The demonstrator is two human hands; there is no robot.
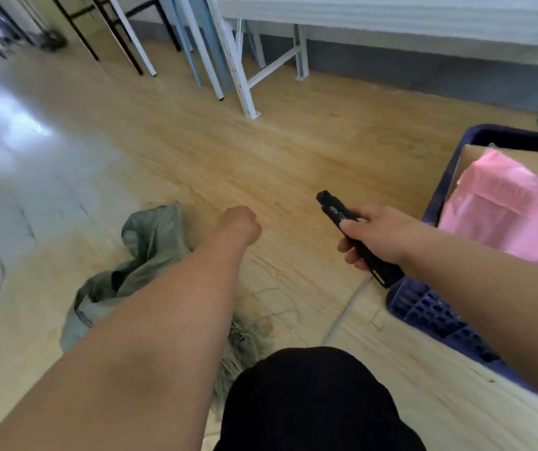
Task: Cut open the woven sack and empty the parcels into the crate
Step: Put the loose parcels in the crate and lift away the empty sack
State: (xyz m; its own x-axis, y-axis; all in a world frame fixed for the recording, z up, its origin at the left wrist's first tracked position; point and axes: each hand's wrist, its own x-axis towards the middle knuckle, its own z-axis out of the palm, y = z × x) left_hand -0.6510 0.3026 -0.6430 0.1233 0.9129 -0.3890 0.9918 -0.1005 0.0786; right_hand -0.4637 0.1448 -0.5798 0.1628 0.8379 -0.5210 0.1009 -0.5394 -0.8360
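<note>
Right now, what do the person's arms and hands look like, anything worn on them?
Both forearms are bare as far as the frame shows: no sleeves in view. The left hand and right hand wear no gloves, and no watch, ring or wristband shows. Dark clothing shows at the bottom edge.

Bright daylight — glare on the floor (7, 125) at left; edges blurred, warped.
</note>
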